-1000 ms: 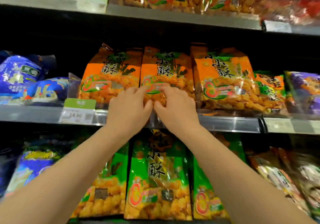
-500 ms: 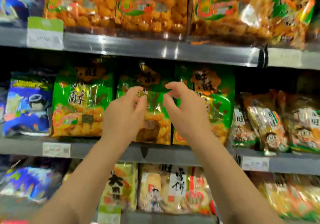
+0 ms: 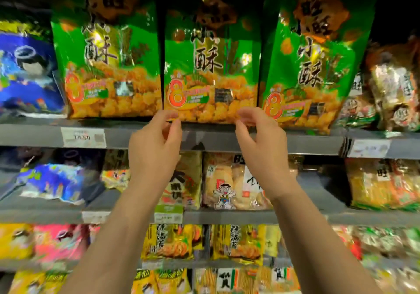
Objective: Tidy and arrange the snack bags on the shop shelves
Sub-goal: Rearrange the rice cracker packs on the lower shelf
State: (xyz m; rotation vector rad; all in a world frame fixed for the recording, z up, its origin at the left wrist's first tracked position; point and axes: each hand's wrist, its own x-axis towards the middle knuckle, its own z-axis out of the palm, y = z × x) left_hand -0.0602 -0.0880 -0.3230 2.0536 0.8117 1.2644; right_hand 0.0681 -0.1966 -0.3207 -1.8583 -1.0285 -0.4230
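Three green snack bags stand upright in a row on a grey shelf (image 3: pixel 306 142): a left one (image 3: pixel 109 66), a middle one (image 3: pixel 211 66) and a right one (image 3: pixel 311 66). My left hand (image 3: pixel 154 148) pinches the bottom left corner of the middle bag between thumb and fingers. At the bag's bottom right corner my right hand (image 3: pixel 263 148) pinches the lower edge the same way. The bag's base rests on the shelf, close against its neighbours.
A blue bag (image 3: pixel 27 73) lies left of the green row and brownish bags (image 3: pixel 395 93) stand to the right. A price tag (image 3: pixel 84 137) sits on the shelf rail. Lower shelves hold pale cracker bags (image 3: pixel 227 184) and yellow bags (image 3: pixel 236 243).
The view dropped from the orange bags' shelf to the green bags' shelf. Both hands left the orange bag, reached the middle green bag's top, then moved down and apart to its bottom corners.
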